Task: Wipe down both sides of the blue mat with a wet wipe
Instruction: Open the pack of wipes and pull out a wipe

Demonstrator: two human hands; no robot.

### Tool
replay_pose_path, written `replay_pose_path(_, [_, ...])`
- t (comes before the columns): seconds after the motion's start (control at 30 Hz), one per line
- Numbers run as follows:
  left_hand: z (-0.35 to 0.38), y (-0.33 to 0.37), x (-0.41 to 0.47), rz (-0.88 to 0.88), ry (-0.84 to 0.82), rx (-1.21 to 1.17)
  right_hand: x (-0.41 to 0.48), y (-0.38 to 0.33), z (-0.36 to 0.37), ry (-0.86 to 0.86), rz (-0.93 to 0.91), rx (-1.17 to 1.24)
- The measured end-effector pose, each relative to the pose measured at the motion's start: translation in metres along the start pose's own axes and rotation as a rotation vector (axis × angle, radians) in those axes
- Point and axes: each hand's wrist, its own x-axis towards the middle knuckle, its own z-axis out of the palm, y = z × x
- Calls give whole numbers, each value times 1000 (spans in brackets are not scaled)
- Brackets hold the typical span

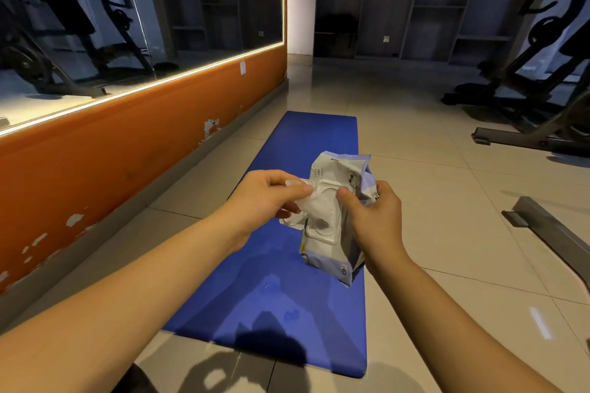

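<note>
**Wipe pack held above the blue mat, a sheet pinched at its opening**

The blue mat (281,297) is a long rectangle with rounded corners and a smooth, matte, foam-like face. It lies flat on glossy beige floor tiles (447,201), beside and parallel to the orange wall (111,153), whose paint has flaked off in white patches.

Above the middle of the mat, the right hand (378,220) holds a soft wipe pack (338,169) of crinkled white and lilac film, tilted with its face towards the camera. The right fingers are wrapped around the pack's right edge and the thumb (346,195) presses on the front. A rigid white plastic frame with a round dimple sits on that face, and its clear flip lid (291,219) hangs open to the left.

The left hand (268,198) is just left of the pack. Its thumb and fingers (298,189) are closed in a pinch on a thin, pale, translucent wet wipe (316,205) at the opening.

The pack carries small printed text, a dark figure near the top and a round mark at the bottom corner. All of it is too small to read.

Neither hand touches the mat, which lies well below both.
</note>
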Motion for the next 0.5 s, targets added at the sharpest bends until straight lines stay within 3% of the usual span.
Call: replay_pose_path(0.5, [-7,8,2,245,243,163,3,18,9,-58,59,-45])
